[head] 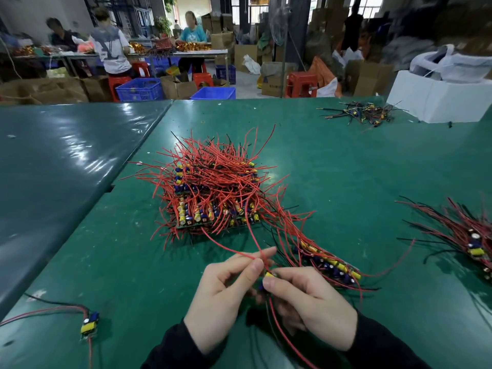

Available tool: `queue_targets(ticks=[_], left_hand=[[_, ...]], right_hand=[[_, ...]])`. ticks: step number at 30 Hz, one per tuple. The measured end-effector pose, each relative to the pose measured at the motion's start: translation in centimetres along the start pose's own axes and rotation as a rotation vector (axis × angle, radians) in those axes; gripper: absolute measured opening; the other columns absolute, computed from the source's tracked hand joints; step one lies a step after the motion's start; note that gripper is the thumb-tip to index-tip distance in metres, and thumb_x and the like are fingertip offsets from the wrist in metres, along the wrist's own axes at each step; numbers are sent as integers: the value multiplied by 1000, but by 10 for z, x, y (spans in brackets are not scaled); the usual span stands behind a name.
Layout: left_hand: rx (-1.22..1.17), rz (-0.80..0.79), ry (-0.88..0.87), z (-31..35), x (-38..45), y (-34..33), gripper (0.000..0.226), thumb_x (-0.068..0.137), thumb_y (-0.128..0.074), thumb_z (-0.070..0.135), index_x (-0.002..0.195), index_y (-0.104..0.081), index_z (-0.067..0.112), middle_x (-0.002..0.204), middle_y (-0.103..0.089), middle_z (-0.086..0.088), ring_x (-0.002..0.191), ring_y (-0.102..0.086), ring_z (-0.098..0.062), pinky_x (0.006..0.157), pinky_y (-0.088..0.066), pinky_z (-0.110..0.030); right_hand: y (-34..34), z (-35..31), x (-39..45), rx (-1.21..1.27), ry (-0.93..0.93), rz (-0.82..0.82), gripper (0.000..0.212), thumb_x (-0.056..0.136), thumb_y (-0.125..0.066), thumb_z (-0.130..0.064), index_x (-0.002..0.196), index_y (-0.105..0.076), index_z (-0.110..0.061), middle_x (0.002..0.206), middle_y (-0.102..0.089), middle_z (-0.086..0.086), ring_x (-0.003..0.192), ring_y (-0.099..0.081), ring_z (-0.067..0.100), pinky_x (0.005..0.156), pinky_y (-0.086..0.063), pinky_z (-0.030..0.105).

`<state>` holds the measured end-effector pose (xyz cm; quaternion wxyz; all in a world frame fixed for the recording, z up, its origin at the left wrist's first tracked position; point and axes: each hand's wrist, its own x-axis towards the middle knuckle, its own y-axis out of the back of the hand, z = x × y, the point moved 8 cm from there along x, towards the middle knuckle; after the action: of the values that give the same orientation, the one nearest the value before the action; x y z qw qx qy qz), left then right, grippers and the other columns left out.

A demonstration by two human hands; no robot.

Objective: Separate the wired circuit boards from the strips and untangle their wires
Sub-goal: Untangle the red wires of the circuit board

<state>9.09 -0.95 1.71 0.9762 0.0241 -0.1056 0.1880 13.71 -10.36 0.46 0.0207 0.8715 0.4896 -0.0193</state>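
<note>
Board (269, 276), light and stiff with limp red wires (255, 241) trailing to the pile (213, 187) at mid-table, is pinched near by both hands (226, 296) (311, 302), best gripped at its edges.

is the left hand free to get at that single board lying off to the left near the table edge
Probably not right now: the left hand is pinching a red wire. The way over the green table to the single board looks open, so it likely can after letting go.
</note>
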Motion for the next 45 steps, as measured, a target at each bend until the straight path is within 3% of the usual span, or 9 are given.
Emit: queue_targets(ticks=[6, 10, 16, 21, 25, 30, 39, 42, 45], left_hand=[[-52, -35, -1, 2, 1, 4, 12, 78, -68, 16, 72, -76, 10, 82, -74, -6, 76, -67, -12, 68, -52, -21], [-27, 29, -79, 8, 1, 8, 11, 75, -67, 14, 74, -74, 6, 76, -71, -9, 73, -66, -13, 69, -50, -20], [97, 211, -213, 18, -2, 24, 9, 69, -75, 15, 65, -73, 7, 69, -70, -6, 67, -66, -17, 65, -50, -22], [41, 248, -211, 17, -4, 24, 16, 60, -80, 22, 66, -75, 7, 70, -71, -8, 71, -65, -18, 66, -49, -21], [-19, 214, -155, 13, -3, 20, 15, 60, -80, 19, 72, -77, 11, 74, -72, -8, 70, -65, -14, 65, -49, -20], [-1, 57, -118, 15, 2, 17, 15, 66, -74, 9, 79, -78, 15, 79, -72, -6, 76, -67, -13, 68, -50, -20], [63, 52, -131, 18, 2, 19, 4, 67, -78, 12, 69, -76, 9, 73, -72, -9, 70, -67, -17, 68, -51, -22], [15, 122, 13, 5, 0, 21, 16, 60, -84, 18, 66, -74, 6, 69, -71, -11, 66, -63, -19, 64, -50, -27], [-246, 111, 328, -24, -5, 14, 23, 50, -77, 18, 68, -75, 4, 72, -71, -15, 65, -63, -23, 59, -51, -28]], right_hand=[[-6, 0, -3, -76, -6, -97, 25, 87, -52, -30, 68, -63, -18, 44, -50, -7, 35, -42, 5, 42, -33, 15], [5, 3, 0, -72, -11, 21, 32, 77, -71, -46, 70, -71, -16, 60, -60, 5, 54, -56, 14, 52, -46, 22], [19, -4, -1, 116, 75, 180, 16, 77, -71, -23, 90, -78, -16, 86, -74, 12, 77, -71, 19, 65, -56, 25], [-5, 14, 1, 335, -159, -27, 24, 72, -71, -15, 92, -68, -3, 86, -72, 15, 78, -71, 26, 69, -58, 32], [-14, 16, 0, 456, -183, -87, 11, 76, -66, -14, 81, -70, -6, 73, -69, 18, 57, -66, 21, 52, -50, 23], [-3, 10, 3, 281, -80, -35, 12, 76, -64, -20, 76, -70, -10, 49, -57, 6, 36, -47, 11, 38, -35, 17], [-4, -2, -2, -44, 58, -104, 14, 89, -54, -23, 78, -54, -15, 51, -54, -3, 41, -48, 10, 44, -40, 17], [2, -9, -5, -371, 192, -31, 21, 91, -57, -27, 73, -49, -22, 54, -54, -4, 46, -49, 9, 48, -41, 23], [-2, -16, -7, -654, 321, 10, 23, 92, -58, -28, 72, -46, -31, 58, -53, -7, 52, -48, 10, 54, -43, 36]])
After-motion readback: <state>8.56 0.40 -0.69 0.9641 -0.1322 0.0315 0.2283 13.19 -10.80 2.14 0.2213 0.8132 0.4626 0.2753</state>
